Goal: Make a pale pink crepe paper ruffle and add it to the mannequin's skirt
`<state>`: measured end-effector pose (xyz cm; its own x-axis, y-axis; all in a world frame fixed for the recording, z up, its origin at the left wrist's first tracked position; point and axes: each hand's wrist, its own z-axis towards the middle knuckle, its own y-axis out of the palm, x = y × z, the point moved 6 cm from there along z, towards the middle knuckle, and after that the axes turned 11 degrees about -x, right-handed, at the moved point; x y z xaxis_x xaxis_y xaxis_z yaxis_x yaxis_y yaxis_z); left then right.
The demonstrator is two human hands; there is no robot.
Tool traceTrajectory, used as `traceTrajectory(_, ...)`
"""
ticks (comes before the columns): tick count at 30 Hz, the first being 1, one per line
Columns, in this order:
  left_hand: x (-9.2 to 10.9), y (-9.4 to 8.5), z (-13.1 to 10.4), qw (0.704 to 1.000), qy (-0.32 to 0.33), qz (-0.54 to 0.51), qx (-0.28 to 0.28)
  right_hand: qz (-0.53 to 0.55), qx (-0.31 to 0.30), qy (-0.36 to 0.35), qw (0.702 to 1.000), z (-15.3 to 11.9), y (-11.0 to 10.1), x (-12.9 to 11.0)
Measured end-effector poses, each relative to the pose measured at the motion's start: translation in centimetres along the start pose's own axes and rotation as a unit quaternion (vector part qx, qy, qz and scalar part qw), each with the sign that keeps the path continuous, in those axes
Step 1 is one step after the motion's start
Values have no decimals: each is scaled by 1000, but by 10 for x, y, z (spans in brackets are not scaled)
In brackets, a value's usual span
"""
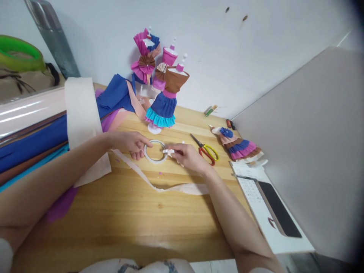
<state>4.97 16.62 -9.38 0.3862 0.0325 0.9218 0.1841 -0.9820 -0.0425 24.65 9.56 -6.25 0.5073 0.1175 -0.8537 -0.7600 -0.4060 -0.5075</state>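
A roll of white tape [155, 162] is held over the middle of the wooden table. My left hand [131, 144] grips its left side, thumb on the rim. At the roll's right side, my right hand [186, 156] pinches a small white piece [168, 151], perhaps tape or paper; its exact nature is unclear. Below both hands a long pale pink strip [148, 182] curves across the table, from near my left hand to beneath my right forearm. Scissors with red and yellow handles [207, 151] lie open to the right of my right hand.
Behind the hands stand small dress forms in crepe dresses [162, 106]. Rolls of coloured paper [34, 138] lie at left, near a bottle [54, 38]. At right are a flat layered dress [239, 146] and a phone [278, 208] on a white board [295, 242].
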Motion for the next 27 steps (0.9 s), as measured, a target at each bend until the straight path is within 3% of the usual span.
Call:
traceTrajectory(3,0,-1,0,1000,-21,2,11,-143,-39,-23,989,0,6,-5)
traceTrajectory(6,1,-3,-1,999,-26,6,24,-180,-44,-39,982,0,6,-5)
traceTrajectory(16,13,-21,-12,977,-59,91,186,-166,-58,-32,984,0,8,5)
traceTrajectory(19,17,-26,-18,969,-61,139,195,-157,-63,-34,985,1,8,8)
traceTrajectory(23,30,-20,-13,939,-7,275,205,-156,-66,-37,985,2,8,8)
traceTrajectory(27,29,-13,-3,933,21,285,218,-150,-66,-34,986,1,9,7)
